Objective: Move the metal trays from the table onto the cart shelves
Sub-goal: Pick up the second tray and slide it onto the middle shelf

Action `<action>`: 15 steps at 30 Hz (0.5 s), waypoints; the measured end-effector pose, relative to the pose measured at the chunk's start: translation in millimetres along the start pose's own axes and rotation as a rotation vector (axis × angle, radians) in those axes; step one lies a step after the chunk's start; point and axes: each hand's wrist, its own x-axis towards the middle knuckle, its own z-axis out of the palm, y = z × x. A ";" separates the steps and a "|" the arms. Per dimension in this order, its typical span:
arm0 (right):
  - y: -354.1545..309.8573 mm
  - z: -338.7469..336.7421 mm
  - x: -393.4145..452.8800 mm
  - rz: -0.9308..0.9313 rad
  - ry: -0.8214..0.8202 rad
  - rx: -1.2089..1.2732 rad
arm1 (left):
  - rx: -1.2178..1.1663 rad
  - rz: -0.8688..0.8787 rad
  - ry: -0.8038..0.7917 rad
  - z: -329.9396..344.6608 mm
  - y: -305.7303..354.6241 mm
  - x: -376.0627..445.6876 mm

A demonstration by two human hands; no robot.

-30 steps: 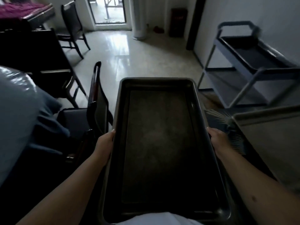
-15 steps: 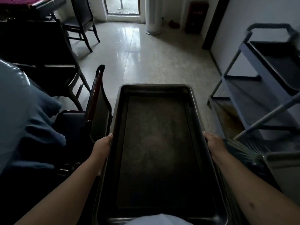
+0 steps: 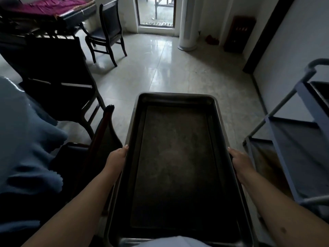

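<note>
The tray (image 3: pixel 175 163) is carried level in front of the person, above the floor, with the cart (image 3: pixel 292 139) to its right. It looks rigid, smooth metal, probably fairly heavy and slippery, so the long rims are the sensible hold. Its long axis points away from the person. The left hand (image 3: pixel 116 158) and right hand (image 3: pixel 239 160) each have a closed grip on a long rim.
</note>
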 end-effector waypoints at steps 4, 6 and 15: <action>-34.1 23.8 62.9 0.009 0.039 0.020 | 0.016 0.016 -0.025 18.9 36.9 75.9; -55.6 35.9 96.1 -0.002 0.083 0.046 | 0.060 0.071 -0.059 29.0 64.0 119.6; -117.4 53.2 185.3 0.061 0.254 0.189 | 0.209 0.098 -0.209 98.7 183.0 280.4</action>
